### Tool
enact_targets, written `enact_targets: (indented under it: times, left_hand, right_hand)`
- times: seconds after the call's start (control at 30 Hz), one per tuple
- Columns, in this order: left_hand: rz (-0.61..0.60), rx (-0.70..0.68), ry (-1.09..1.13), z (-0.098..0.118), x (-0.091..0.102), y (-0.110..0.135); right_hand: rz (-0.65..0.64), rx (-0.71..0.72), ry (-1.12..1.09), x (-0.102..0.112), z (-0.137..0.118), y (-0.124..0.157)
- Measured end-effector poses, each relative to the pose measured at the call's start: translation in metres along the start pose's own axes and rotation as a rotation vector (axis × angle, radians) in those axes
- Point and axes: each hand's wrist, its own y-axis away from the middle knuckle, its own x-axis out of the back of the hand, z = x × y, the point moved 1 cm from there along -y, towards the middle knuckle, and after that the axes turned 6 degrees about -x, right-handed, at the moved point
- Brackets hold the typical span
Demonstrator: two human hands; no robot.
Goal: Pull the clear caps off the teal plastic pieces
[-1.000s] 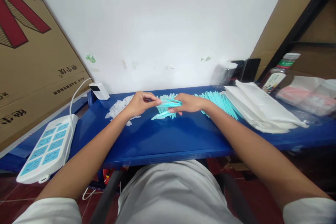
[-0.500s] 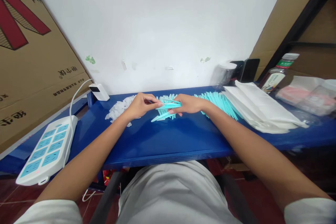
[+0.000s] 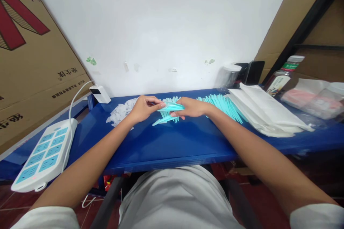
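Turquoise sticks (image 3: pixel 175 107) sit clasped in right hand (image 3: pixel 190 107), fingers curled; left hand (image 3: pixel 143 108) pinches at their ends, thumb-tip closed.

White power strip (image 3: pixel 45 155) near a printed cardboard box (image 3: pixel 40 59); at right, a green-banded bottle (image 3: pixel 280 79).

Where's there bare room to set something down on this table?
Widest: the blue table between its front edge and the left hand and right hand. Smaller: between power strip and white pile. Crowded: around both hands, and rightward, with turquoise pile, white sheets and bottle.
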Motion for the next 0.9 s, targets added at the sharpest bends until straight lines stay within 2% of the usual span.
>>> enact_targets:
  times: [0.27,0.4,0.57,0.9]
  left_hand:
    - [-0.036,0.007,0.021,0.0,-0.009,0.003]
    - [0.009,0.011,0.043,0.001,-0.011,0.004]
    - [0.043,0.012,0.074,-0.002,-0.01,0.004]
    - [-0.028,-0.059,0.102,0.003,-0.008,0.003]
  right_hand:
    - [-0.035,-0.01,-0.02,-0.008,0.002,-0.002]
    - [-0.021,-0.062,-0.042,-0.011,0.001,-0.001]
    - [-0.041,-0.053,-0.085,-0.014,-0.002,0.001]
    - [-0.081,-0.032,-0.107,-0.016,-0.007,0.003]
